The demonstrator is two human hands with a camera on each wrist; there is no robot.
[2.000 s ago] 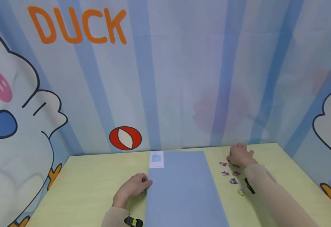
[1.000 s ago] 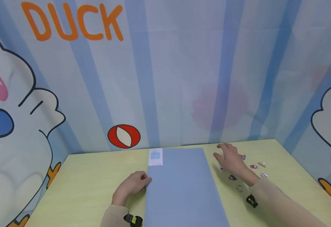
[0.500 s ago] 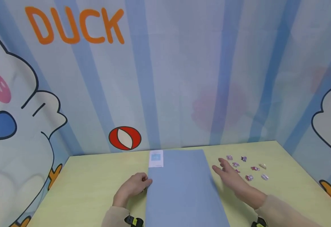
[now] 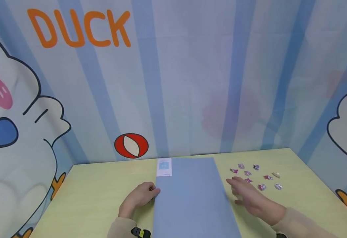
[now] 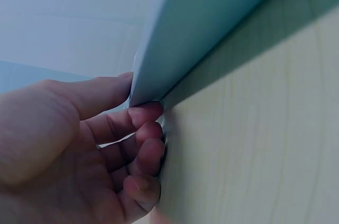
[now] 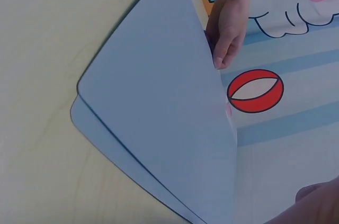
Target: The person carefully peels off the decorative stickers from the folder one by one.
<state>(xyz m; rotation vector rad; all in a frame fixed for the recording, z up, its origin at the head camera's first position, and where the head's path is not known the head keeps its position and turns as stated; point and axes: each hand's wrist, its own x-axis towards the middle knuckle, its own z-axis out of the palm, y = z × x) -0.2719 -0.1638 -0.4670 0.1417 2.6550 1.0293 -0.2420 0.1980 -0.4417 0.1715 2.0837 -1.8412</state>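
A large light-blue flat folder-like board (image 4: 191, 198) lies on the table, with two offset layers and rounded corners showing in the right wrist view. My left hand (image 4: 140, 195) pinches its left edge, thumb on top and index finger underneath, as the left wrist view shows. My right hand (image 4: 252, 198) hovers beside the board's right edge, fingers fairly straight, with nothing visible in it. Behind and right of that hand lie several small shiny coloured pieces (image 4: 267, 177), pink, purple and pale; their exact kind is too small to tell.
A white label (image 4: 163, 167) with a blue square sits on the board's far left corner. The pale yellow table (image 4: 102, 191) ends at a printed curtain (image 4: 188, 82) with blue stripes, which stands along its back edge.
My right hand has moved from the back pieces toward me and left, to the board's right edge. The nearest yellow and purple pieces are now out of sight. My left hand keeps its place.
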